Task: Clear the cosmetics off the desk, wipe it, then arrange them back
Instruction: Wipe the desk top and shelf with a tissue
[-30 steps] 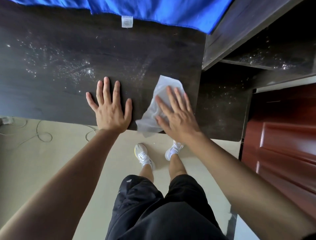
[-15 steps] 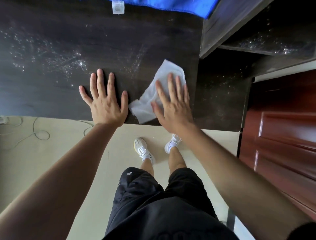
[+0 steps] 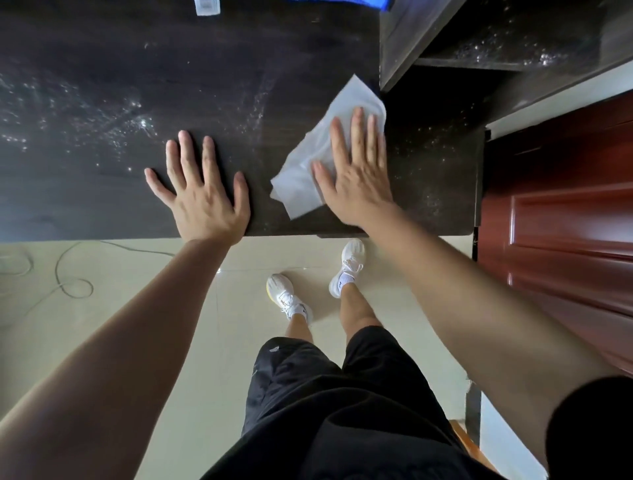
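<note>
White wipe (image 3: 318,161) lies under my right hand (image 3: 356,171), fingers spread flat: the wiping step. My left hand (image 3: 202,195), spread, braces the dark bench (image 3: 102,102). Next I sweep toward the droplets at left.

counter (image 3: 102,192): dark wood top, I see wet droplets left and centre
wipe (image 3: 308,164): white, crumpled, flat on counter near right edge, under right hand (image 3: 356,185)
left hand (image 3: 205,202): palm flat on counter, beside wipe
blue cloth (image 3: 342,2): at far edge

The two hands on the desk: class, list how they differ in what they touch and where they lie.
The right hand presses on a white wipe; the left hand lies on bare desk. The right hand sits nearer the desk's right end. Both are flat, palms down, fingers spread.
</note>
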